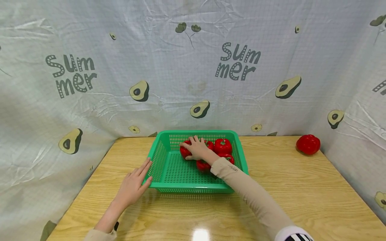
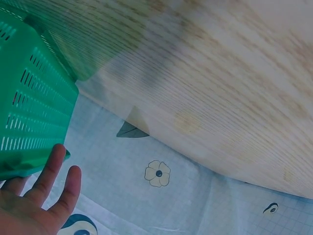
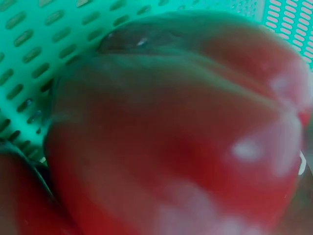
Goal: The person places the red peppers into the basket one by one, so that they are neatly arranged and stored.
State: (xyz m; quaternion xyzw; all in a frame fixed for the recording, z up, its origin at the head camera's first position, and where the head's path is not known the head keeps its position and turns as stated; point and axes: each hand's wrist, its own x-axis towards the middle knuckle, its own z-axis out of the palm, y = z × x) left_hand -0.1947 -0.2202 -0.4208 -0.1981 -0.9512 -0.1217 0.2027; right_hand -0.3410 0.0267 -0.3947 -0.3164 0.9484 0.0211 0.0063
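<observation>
A green plastic basket (image 1: 196,185) stands on the table with several red bell peppers (image 1: 223,146) in its right half. My right hand (image 1: 197,149) reaches into it from the right. Thumb and fingers spread around the leftmost bell pepper (image 1: 184,152) and grip it. Filling much of the right wrist view is a blurred red bell pepper (image 3: 171,147). At the basket's left rim, my left hand (image 1: 132,185) rests with its fingers extended. In the left wrist view, straight fingers (image 2: 51,171) lie along the basket's side (image 2: 41,103).
One more red bell pepper (image 1: 308,144) lies by itself at the table's far right. The wooden table (image 1: 286,177) is bordered at the back and sides by a pale cloth (image 1: 169,67) printed with avocados and lettering.
</observation>
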